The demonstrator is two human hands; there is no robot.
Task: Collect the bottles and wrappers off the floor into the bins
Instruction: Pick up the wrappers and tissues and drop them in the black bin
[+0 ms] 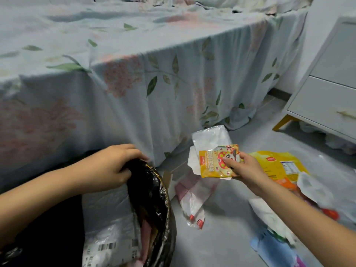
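My left hand (107, 166) grips the rim of the black bag lining a bin (152, 201) at the lower left; grey and white packaging lies inside it. My right hand (242, 168) pinches a bundle of wrappers above the floor: a yellow snack wrapper (213, 162) with a cartoon picture, a clear plastic bag (210, 137) and a piece of white card behind it. More wrappers lie on the floor: a pink and white wrapper (192, 195), a big yellow bag (277, 166), a white wrapper (267, 212) and a blue one (271, 247).
A bed with a pale floral sheet (154, 74) hanging to the floor fills the back and left. A white drawer cabinet (327, 93) on yellow legs stands at the right. The grey floor (227, 228) runs between bin and litter.
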